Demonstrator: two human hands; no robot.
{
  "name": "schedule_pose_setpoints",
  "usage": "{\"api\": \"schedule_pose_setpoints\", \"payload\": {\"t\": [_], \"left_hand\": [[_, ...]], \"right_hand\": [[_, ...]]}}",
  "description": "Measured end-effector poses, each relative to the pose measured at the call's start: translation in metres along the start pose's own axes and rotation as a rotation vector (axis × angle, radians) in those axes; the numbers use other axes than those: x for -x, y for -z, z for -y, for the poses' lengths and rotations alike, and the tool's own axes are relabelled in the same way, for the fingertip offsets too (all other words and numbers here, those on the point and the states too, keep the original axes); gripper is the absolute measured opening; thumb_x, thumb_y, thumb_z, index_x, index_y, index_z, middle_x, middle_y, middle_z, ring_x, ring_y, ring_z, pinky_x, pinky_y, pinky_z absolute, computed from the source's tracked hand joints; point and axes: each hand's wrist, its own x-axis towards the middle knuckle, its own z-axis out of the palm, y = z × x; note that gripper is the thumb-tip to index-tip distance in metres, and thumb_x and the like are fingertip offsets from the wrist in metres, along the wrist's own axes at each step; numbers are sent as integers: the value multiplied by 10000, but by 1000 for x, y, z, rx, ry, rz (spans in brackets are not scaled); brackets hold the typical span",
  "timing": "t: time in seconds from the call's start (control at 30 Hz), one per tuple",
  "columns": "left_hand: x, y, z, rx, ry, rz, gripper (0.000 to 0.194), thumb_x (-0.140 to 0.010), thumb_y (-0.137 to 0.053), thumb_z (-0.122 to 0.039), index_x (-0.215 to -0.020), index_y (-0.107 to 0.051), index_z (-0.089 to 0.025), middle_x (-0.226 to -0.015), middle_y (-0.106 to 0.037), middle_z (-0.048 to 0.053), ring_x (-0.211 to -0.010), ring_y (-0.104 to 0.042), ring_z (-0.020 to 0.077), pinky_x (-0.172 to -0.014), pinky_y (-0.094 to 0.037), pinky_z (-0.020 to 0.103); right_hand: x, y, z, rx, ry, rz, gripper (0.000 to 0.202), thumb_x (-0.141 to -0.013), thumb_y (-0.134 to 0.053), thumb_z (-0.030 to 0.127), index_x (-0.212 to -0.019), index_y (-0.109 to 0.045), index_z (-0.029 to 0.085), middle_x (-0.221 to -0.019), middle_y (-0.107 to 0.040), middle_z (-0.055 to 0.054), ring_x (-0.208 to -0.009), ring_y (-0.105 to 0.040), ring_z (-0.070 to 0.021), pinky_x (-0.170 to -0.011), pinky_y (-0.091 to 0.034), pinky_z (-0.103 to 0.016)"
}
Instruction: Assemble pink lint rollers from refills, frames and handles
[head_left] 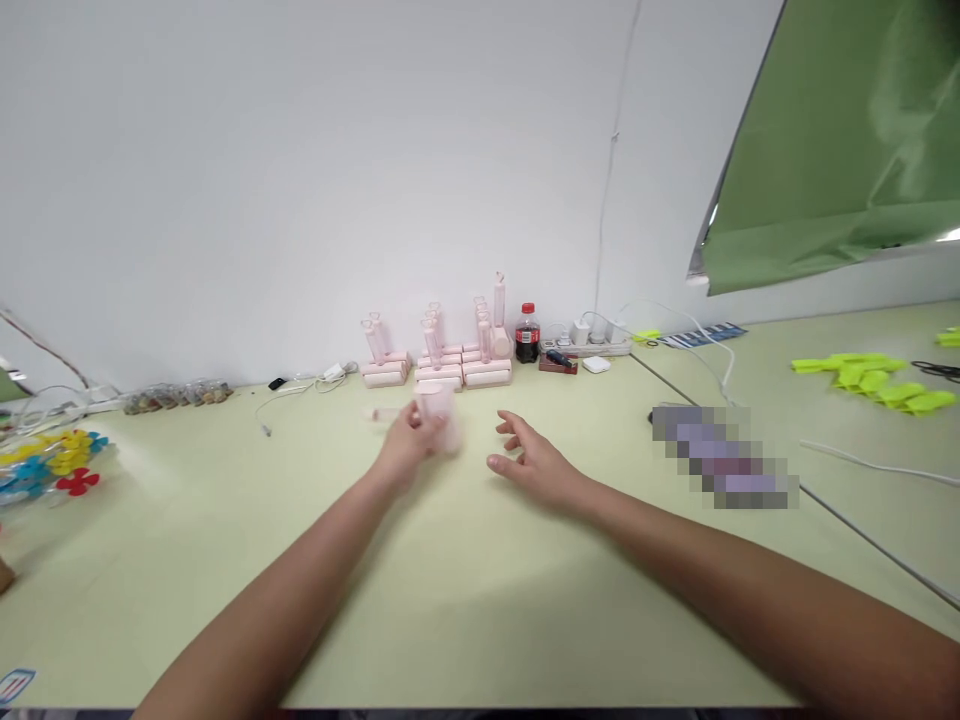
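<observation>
My left hand (411,438) is closed around a pale pink lint roller (445,430), which is blurred by motion. A slim pink handle (386,414) sticks out to the left behind my fingers; whether it joins the held piece I cannot tell. To the right, my right hand (531,460) hovers over the table with its fingers apart and nothing in them. Similar pink lint rollers (487,372) stand in a group against the wall, their clear pink handles pointing up.
Behind, a cola bottle (527,334) and a white power strip (592,348) stand by the wall. A pixelated flat object (720,455) and neon yellow pieces (874,380) lie right. Coloured plastic flower shapes (52,465) and small bagged items (176,396) lie left.
</observation>
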Motion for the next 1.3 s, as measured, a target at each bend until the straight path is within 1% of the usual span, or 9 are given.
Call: {"api": "schedule_pose_setpoints", "payload": {"t": [0.1,0.17,0.3,0.4,0.53,0.63,0.83,1.1,1.3], "left_hand": [[42,-36,2,106,-19,298,716,-661,-721,-206,-1332,-474,-239,-1176,-626,105,-951,-662,219,-814,-526,347],[56,-45,5,-78,-162,332,755,-708,-626,-117,-1409,-389,-265,-1152,-630,95,-973,-654,211,-829,-513,339],[55,-38,10,-899,-449,122,396,-855,-519,-173,-1247,-568,-204,-903,-639,96,-894,-628,264,-798,-491,420],[45,-29,11,-1201,-638,0,182,-894,-543,-277,-1003,-667,-202,-959,-621,112,-926,-601,278,-791,-481,424],[38,-21,12,-1203,-728,-27,154,-866,-604,-242,-1013,-634,-208,-1137,-638,92,-1067,-591,257,-911,-454,419],[38,-17,10,-1194,-585,14,129,-881,-561,-249,-990,-605,-197,-1008,-693,61,-958,-643,230,-820,-481,372],[39,-14,7,-1152,-393,62,132,-874,-560,-320,-953,-580,-216,-975,-710,18,-809,-674,190,-663,-474,306],[33,-11,11,-1039,-618,34,146,-838,-642,-263,-969,-598,-216,-950,-678,39,-939,-623,213,-794,-484,343],[38,-13,12,-842,-826,-5,228,-843,-665,-330,-1020,-595,-205,-936,-638,53,-907,-570,208,-799,-455,352]], "right_hand": [[3,-3,16,-91,100,-71,740,-772,-684,454,-1397,-351,236,-1355,-518,-140,-1113,-568,-268,-811,-513,-381],[7,-2,21,-144,148,-148,620,-776,-681,403,-1314,-416,243,-1241,-594,-107,-1069,-595,-256,-846,-503,-388],[13,3,16,-393,119,-110,678,-752,-694,425,-1306,-351,239,-1062,-654,-84,-912,-655,-242,-778,-535,-393],[12,7,9,-558,110,21,604,-736,-705,462,-1201,-397,229,-1062,-671,-101,-908,-675,-252,-744,-553,-385],[4,26,3,-376,143,-65,539,-785,-641,435,-1244,-459,220,-1204,-647,-123,-1083,-636,-275,-877,-523,-410],[-3,50,-7,161,139,-185,579,-795,-593,349,-1347,-474,222,-1293,-603,-125,-1174,-568,-305,-985,-447,-465],[-14,70,-38,772,182,32,583,-790,-485,177,-1371,-514,220,-1395,-564,-109,-1272,-476,-339,-1056,-327,-546],[-14,58,-27,488,385,-318,422,-876,-489,313,-1269,-568,180,-1309,-587,-164,-1242,-493,-336,-1046,-363,-540],[23,25,9,5,382,37,673,-800,-666,465,-1384,-407,254,-1301,-563,-115,-996,-609,-258,-756,-537,-370]]}}
